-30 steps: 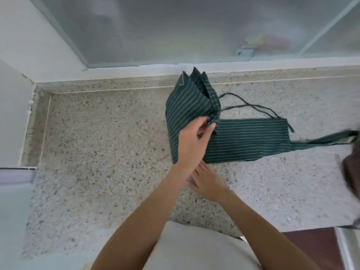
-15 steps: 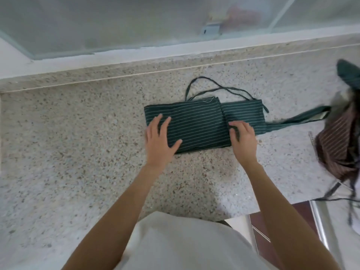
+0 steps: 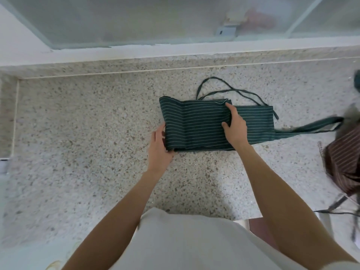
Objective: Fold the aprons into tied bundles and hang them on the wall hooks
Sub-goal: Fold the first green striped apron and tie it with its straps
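Note:
A dark green apron with thin white stripes (image 3: 194, 125) lies folded into a flat rectangle on the speckled stone counter (image 3: 87, 133). Its thin ties (image 3: 218, 90) loop out behind it, and a wide strap (image 3: 311, 126) trails off to the right. My left hand (image 3: 159, 149) grips the folded apron's left edge, fingers tucked under the fabric. My right hand (image 3: 234, 125) rests flat on the right edge of the top fold, pressing it down.
A brown striped apron (image 3: 342, 162) is heaped at the counter's right edge with cords hanging off. A frosted glass window (image 3: 155, 18) and white sill run along the back. The counter's front edge is by my waist.
The raised left part of the apron has been folded down flat. My left hand slid from on top of the fold to its left edge; my right hand moved onto the fold's right edge.

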Available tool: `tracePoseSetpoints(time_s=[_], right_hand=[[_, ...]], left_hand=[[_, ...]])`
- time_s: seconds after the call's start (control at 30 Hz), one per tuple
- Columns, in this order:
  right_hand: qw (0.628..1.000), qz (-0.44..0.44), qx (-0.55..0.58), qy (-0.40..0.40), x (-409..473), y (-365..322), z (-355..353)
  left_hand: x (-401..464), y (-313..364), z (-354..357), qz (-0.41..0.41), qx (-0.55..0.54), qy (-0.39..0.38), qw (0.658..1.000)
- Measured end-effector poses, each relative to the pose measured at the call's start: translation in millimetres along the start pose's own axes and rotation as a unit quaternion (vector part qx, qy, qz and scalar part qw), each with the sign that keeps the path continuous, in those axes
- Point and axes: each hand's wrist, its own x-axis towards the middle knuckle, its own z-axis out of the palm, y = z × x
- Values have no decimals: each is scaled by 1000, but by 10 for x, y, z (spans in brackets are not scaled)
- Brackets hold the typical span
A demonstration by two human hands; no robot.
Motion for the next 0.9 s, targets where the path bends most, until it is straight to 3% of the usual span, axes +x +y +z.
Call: tracePoseSetpoints(time_s=[0.1, 0.2, 0.33, 0.57, 0.83, 0.9], right_hand=[[995, -26, 5, 97, -83, 19, -244], [983, 43, -23, 175, -272, 335, -477], [979, 150, -57, 126, -483, 824, -378], [977, 68, -89, 183, -385, 1034, -362], [981, 101, -86, 143, -193, 1105, -292], [977, 108, -110, 145, -220, 1074, -287]], left_hand=[[75, -54, 37, 65, 60, -14, 996], [151, -184, 58, 155, 167, -80, 970], [224, -297, 80, 211, 202, -124, 948], [277, -289, 58, 255, 262, -163, 917], [293, -174, 85, 263, 335, -188, 885], [330, -137, 64, 252, 307, -203, 895]])
